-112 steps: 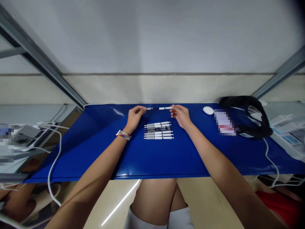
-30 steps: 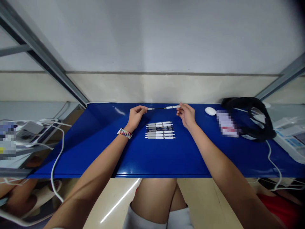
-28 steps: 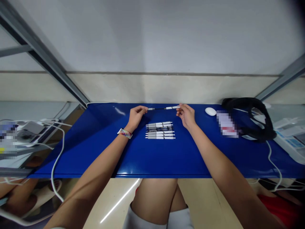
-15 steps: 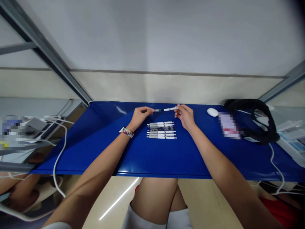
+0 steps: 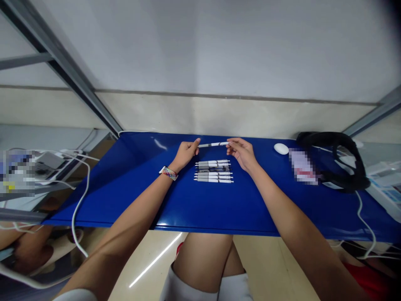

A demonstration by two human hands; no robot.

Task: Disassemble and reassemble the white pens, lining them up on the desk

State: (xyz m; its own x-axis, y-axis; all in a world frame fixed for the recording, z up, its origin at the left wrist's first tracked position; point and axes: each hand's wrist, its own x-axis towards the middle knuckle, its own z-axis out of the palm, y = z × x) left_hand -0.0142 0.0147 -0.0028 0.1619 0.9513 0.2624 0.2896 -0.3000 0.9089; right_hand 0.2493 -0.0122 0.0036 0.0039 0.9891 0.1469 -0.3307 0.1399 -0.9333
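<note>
Between my two hands, above the far part of the blue table, is a white and grey pen, held nearly level. My left hand pinches its grey end between thumb and fingers. At the white end, the fingertips of my right hand close on the pen. Just nearer to me lies a row of several similar pens, side by side with their tips to the left. One pen in that row looks darker and clearer than the others.
The blue table stands against a pale wall. To the right lie a white oval mouse-like object, a blurred-out packet and a black headband-like device. White cables hang at the left. Other people's limbs show at both sides.
My hands have drawn slightly closer together. The dark stretch between the pen's grey and white parts no longer shows, and the pen looks continuous. The row of pens is unchanged.
</note>
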